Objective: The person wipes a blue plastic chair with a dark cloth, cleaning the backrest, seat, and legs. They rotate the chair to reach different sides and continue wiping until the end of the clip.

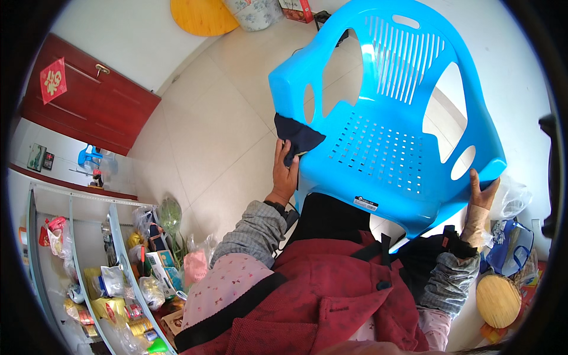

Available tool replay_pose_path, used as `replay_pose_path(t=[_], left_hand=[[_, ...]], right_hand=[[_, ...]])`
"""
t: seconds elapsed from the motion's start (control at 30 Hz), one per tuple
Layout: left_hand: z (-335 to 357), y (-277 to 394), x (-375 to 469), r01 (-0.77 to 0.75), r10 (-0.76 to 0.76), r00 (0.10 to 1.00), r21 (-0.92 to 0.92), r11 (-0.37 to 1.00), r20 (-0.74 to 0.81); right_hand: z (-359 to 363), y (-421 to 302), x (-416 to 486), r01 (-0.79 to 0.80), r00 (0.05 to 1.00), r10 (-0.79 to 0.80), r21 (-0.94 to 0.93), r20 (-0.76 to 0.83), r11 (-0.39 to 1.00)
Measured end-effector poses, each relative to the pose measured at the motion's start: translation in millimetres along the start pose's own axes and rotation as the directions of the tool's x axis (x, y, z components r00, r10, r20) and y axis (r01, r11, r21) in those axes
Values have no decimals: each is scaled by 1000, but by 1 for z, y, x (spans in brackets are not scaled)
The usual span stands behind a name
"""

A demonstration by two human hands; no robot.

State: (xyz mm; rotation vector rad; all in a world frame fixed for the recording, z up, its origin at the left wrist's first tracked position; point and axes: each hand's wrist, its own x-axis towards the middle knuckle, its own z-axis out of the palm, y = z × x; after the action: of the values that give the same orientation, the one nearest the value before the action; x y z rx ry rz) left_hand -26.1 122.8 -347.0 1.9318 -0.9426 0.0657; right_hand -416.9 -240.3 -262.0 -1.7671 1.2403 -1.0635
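Observation:
Before me stands a blue plastic armchair [390, 120] with a slatted back and a perforated seat. A dark navy cloth [298, 135] lies against the front of its arm on the left side of the picture. My left hand [285, 173] holds this cloth against the chair, fingers pointing up. At the opposite arm, my right hand [483, 191] grips the front of the support, its thumb on the near side and the other fingers partly hidden. A label [366, 203] with small print is stuck to the seat's front edge.
Metal shelving [75, 248] with bagged goods and jars stands at the left, below a red door [88, 93]. A round wooden stool top [498, 301] and a blue bag [509, 248] are at the right. A white wall [501, 57] runs behind the chair.

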Motion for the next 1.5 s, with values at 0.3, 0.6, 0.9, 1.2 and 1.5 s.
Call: replay_pose_path(t=[0.3,0.6,0.9,1.2,1.5], left_hand=[[-30,23,12,294,-293,942,-20,956,-167],[-30,145,208,-536,381,841,693,482,385],[23,83,133,-700,308,689,713,49,656],[29,87,122,-30,-168,755,289,957,633],[101,148,30,-105,89,518,-40,994,851]], right_hand=[[4,4,-10,37,998,-39,-54,-41,998],[7,11,-13,75,995,-77,-38,-65,996],[8,15,-15,101,994,-103,-67,-31,993],[12,14,-15,64,997,-65,-31,-39,997],[13,10,-17,110,992,-110,-9,-56,994]])
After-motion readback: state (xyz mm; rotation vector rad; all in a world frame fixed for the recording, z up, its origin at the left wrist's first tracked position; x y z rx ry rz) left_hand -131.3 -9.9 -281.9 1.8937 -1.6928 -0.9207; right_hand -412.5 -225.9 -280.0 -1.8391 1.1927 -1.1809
